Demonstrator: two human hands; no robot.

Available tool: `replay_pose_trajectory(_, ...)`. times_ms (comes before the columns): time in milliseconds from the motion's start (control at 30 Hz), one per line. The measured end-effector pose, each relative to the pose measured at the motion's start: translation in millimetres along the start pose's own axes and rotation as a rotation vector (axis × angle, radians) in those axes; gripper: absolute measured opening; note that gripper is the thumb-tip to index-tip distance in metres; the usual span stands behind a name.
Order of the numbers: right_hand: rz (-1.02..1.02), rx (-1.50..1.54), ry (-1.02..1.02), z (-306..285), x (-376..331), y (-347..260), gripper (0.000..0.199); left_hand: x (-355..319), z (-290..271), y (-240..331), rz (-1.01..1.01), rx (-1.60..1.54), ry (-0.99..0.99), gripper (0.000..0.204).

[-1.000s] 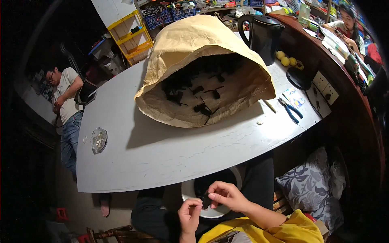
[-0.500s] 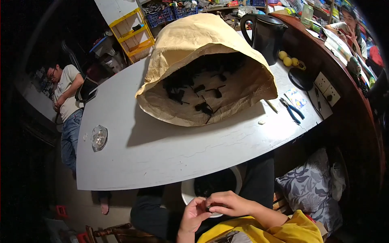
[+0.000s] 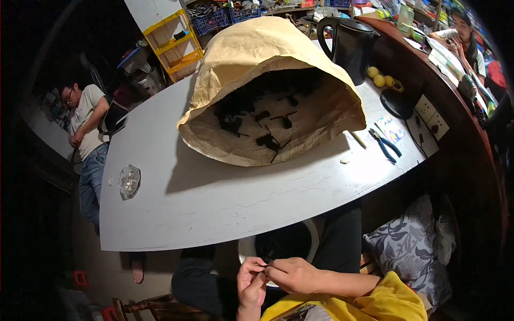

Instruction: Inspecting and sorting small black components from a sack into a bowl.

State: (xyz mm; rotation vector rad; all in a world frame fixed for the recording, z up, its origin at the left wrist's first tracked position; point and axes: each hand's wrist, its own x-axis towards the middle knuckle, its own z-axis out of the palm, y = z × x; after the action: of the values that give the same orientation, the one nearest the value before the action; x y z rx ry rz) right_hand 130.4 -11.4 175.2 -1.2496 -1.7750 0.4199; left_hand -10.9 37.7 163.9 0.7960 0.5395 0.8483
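Note:
Close together over a white bucket (image 3: 316, 243), my left hand (image 3: 250, 283) and my right hand (image 3: 294, 274) meet at their fingertips. Both are closed in a pinch around a small dark piece (image 3: 266, 266), mostly hidden by the fingers. Dark contents fill the bucket, which sits between my legs below the table edge. Ahead on the table lies a large brown paper sack (image 3: 257, 45), its mouth facing me. Inside it are several small black parts (image 3: 267, 142) with thin stems.
The white table (image 3: 214, 214) carries a glass ashtray (image 3: 129, 182), blue-handled pliers (image 3: 385, 145), a black kettle (image 3: 354, 51) and yellow fruits (image 3: 379, 81). A patterned cushion (image 3: 407, 241) lies at right. One person (image 3: 91, 123) stands at left; another (image 3: 466, 45) sits behind the counter.
My right hand has turned, its fingers now curled in tighter against the left fingertips. My left hand has risen slightly. The sack and the table things stay in place.

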Motion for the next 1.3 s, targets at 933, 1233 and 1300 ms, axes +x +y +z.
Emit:
replay_pose_trajectory(933,0.282,-0.566,-0.030,-57.8,114.1,150.1,0.039,0.5,-29.1,7.9,-0.114,0.045,0.172,0.009)
replay_pose_trajectory(1233,0.027,-0.461,0.125,-60.9,93.5,104.2,0.040,7.7,-4.3,7.9,-0.161,0.031,0.062,0.013)
replay_pose_trajectory(1300,0.000,-0.415,0.367,-70.7,91.0,101.4,0.035,0.3,-10.0,11.8,-0.101,0.081,0.164,0.013)
